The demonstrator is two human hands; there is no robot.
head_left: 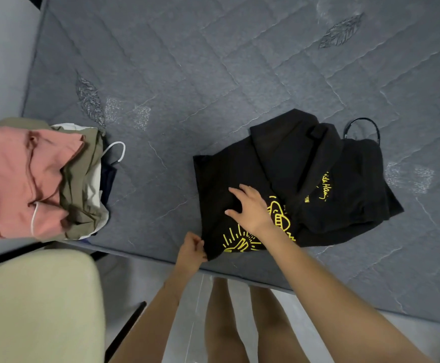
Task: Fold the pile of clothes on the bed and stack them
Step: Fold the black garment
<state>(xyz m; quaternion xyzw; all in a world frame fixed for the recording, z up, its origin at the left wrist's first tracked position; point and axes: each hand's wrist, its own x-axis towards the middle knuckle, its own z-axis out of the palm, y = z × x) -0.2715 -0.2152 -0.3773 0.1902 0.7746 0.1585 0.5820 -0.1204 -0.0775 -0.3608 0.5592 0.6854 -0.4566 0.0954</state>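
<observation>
Head view looks down on a grey quilted bed [213, 74]. Near its near edge lies a black garment [318, 179] with yellow print. Left hand [191, 248] pinches the garment's near-left corner; right hand [250, 208] presses flat on it, fingers spread. A clothes stack [38, 179], pink on top, sits far left.

Two bare forearms enter from the bottom edge — no sleeves, no watch, no bracelet seen on either. Left hand [191, 248] and right hand [250, 206]: no rings made out, nails short and unpainted as far as the blur allows. Two bare legs [242, 323] below, side by side, uncovered over the whole visible length — any garment above lies out of frame. Feet not seen.
</observation>
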